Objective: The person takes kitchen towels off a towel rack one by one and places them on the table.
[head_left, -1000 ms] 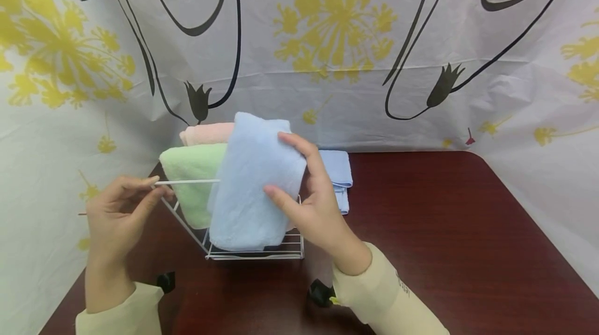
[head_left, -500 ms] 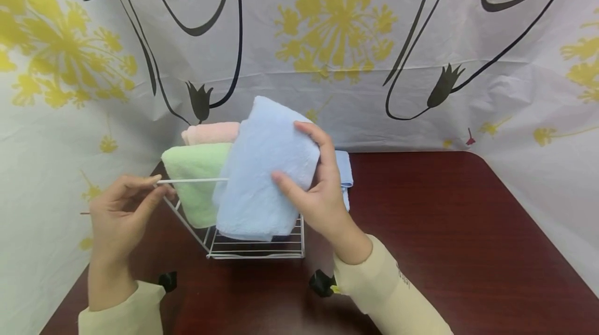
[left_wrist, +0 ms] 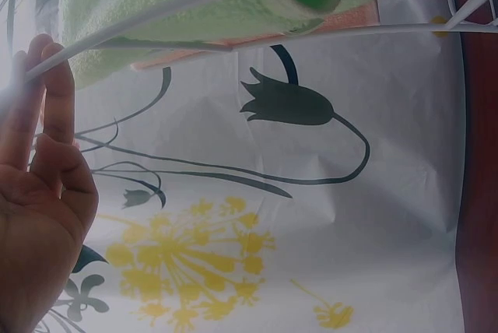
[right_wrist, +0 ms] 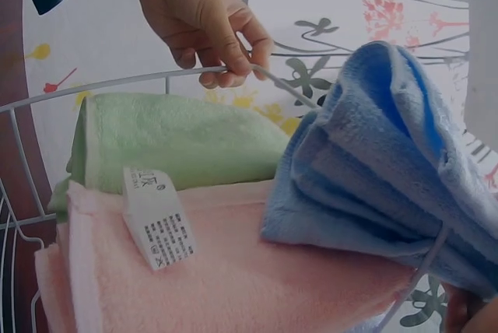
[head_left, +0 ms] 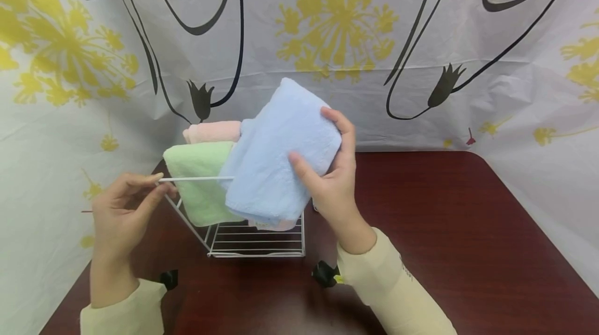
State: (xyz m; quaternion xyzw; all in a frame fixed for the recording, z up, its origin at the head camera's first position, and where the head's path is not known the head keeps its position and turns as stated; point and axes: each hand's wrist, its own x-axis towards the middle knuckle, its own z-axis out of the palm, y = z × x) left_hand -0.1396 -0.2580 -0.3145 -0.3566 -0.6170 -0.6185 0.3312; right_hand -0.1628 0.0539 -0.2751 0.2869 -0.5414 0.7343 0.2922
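Observation:
My left hand pinches the top rim of a white wire basket at its left front corner. My right hand grips a folded light blue towel by its right side, thumb in front. The towel is tilted and raised above the basket's floor, its lower left still behind or across the front rim. Inside the basket, a folded green towel stands at the left. A pink towel with a white label lies beside it in the right wrist view. Only the right hand's edge shows there.
Dark red-brown table extends to the right of the basket. A white curtain with flower prints hangs behind it. Black devices sit at both wrists, near the cream sleeves.
My right hand has lifted the blue towel up and to the right, uncovering more of the basket's wire floor. A blue cloth behind is now hidden. My left hand stays on the rim.

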